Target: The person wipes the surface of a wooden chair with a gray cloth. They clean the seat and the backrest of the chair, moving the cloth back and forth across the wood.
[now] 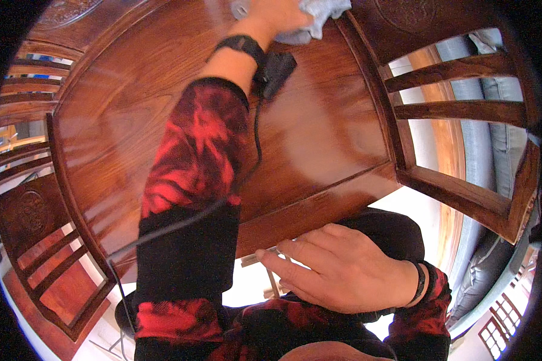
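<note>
My left hand [275, 13] reaches to the far part of a polished wooden surface [162, 104] and grips a crumpled pale grey-blue cloth [329, 16]. Part of that hand is cut off by the top of the picture. A dark band [241, 47] circles its wrist. Beside the wrist is a black box-like device [278, 74]; whether it is fixed to the arm or lies on the wood, I cannot tell. My right hand [343, 270] is empty, palm down near the front edge of the wood, its fingers slightly spread.
A thin black cable [171, 228] crosses before my left sleeve. Slatted wooden sides stand at the left [31, 85] and right [460, 108], framing the surface. Beyond the right slats are grey-blue cushions [506, 135]. My dark-clothed knee [388, 221] is by the front edge.
</note>
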A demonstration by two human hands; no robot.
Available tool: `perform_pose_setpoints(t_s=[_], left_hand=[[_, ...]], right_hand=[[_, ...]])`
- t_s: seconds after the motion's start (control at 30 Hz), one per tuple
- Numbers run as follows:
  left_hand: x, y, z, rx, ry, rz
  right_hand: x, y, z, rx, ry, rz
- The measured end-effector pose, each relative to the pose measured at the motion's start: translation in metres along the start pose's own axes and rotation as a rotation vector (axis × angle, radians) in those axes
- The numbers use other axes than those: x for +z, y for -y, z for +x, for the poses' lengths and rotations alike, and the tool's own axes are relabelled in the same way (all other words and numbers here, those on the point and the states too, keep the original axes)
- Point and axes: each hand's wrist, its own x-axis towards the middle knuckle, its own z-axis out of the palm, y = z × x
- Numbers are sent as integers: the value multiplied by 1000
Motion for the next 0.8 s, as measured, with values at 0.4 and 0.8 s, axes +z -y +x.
perform_pose_setpoints(t_s=[0.4,0.8], left_hand=[[-146,-110,-179,-92,266,-348],[-270,104,-369,-900,317,327]], right_hand=[[17,26,-15,14,-84,-113],[11,23,-26,-5,-262,-139]])
